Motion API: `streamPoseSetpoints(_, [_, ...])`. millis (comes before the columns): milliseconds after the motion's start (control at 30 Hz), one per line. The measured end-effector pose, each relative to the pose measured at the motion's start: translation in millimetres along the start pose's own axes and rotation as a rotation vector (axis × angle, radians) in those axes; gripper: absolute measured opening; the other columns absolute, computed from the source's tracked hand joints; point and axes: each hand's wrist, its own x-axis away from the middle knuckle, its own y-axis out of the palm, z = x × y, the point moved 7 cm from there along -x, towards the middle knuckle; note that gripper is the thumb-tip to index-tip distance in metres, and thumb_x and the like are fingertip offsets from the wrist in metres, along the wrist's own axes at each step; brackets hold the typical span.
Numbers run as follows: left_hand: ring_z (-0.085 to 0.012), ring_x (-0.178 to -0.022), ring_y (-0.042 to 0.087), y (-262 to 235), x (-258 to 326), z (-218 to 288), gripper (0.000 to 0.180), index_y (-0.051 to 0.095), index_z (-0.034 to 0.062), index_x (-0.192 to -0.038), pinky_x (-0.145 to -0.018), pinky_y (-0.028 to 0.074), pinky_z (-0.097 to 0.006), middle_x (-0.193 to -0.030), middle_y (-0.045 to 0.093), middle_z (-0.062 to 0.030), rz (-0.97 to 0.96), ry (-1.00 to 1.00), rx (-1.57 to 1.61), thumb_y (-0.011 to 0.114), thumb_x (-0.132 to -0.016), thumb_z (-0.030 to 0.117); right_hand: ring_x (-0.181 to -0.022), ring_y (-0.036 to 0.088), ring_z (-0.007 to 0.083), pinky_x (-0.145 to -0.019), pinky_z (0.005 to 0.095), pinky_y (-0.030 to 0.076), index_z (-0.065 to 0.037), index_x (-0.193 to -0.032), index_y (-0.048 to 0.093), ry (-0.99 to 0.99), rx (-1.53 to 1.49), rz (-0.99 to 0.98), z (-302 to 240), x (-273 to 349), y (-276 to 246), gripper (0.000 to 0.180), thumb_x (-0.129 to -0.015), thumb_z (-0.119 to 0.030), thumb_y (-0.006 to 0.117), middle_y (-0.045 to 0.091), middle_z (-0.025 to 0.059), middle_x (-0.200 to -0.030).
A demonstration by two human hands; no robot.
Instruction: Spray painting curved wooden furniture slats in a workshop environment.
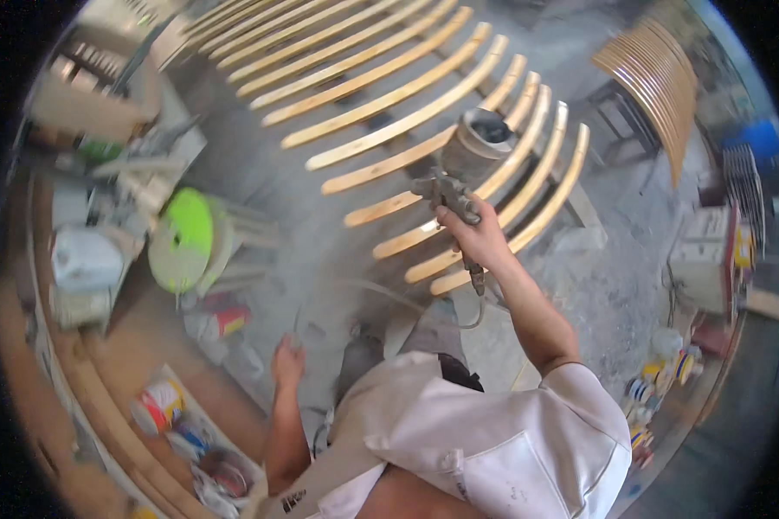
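Observation:
My right hand (479, 232) is wrapped around the grip of a metal spray gun (446, 195), whose dark-mouthed paint cup (478, 143) sits on top. A thin air hose (479, 313) hangs from the bottom of the grip and curves leftward past my legs. Just beyond the gun lies a long row of curved, light wooden slats (398, 138), spaced apart; the gun is over the slats at the near end. Held low on the left, away from the slats, my left hand (288, 359) has curled fingers. Whatever is in it, if anything, is too blurred to name.
A round stool with a bright green top (186, 238) stands at the left. Paint tins (158, 406) sit in a box at lower left. Another set of curved slats (653, 82) rests on a stand at far right. Cartons (701, 259) and small containers line the right side.

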Motion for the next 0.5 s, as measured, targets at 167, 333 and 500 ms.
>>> streamPoseSetpoints(167, [-0.0224,-0.088,0.066,-75,-9,123,0.024,0.067,0.0006,-0.103,-0.08,0.051,-0.033,-0.094,0.069,-0.0084,-0.009,0.135,0.623,0.061,-0.088,0.018,-0.058,0.052,0.0069,-0.048,0.0237,0.044,-0.004,-0.106,0.062,-0.038,-0.041,-0.122,-34,38,130,0.023,-0.09,-0.019,0.066,0.062,-0.0004,-0.077])
streamPoseSetpoints(333, [-0.0198,-0.1,0.061,-155,-34,120,0.026,0.056,0.0009,-0.117,-0.083,0.051,-0.036,-0.111,0.062,-0.0083,0.067,0.291,1.723,0.053,-0.092,0.008,-0.074,0.059,0.0115,-0.073,0.0272,0.049,-0.001,-0.105,0.065,-0.189,0.017,-0.276,-61,60,215,0.022,-0.089,-0.015,0.068,0.07,0.0056,-0.086])
streamPoseSetpoints(500, [-0.0181,-0.095,0.062,-171,-55,106,0.025,0.055,-0.0003,-0.118,-0.083,0.05,-0.034,-0.107,0.064,-0.0068,0.144,0.066,1.691,0.053,-0.096,0.008,-0.065,0.055,0.0107,-0.061,0.0281,0.046,-0.001,-0.102,0.065,-0.297,0.153,-0.383,-66,54,271,0.02,-0.088,-0.015,0.068,0.065,0.0055,-0.074])
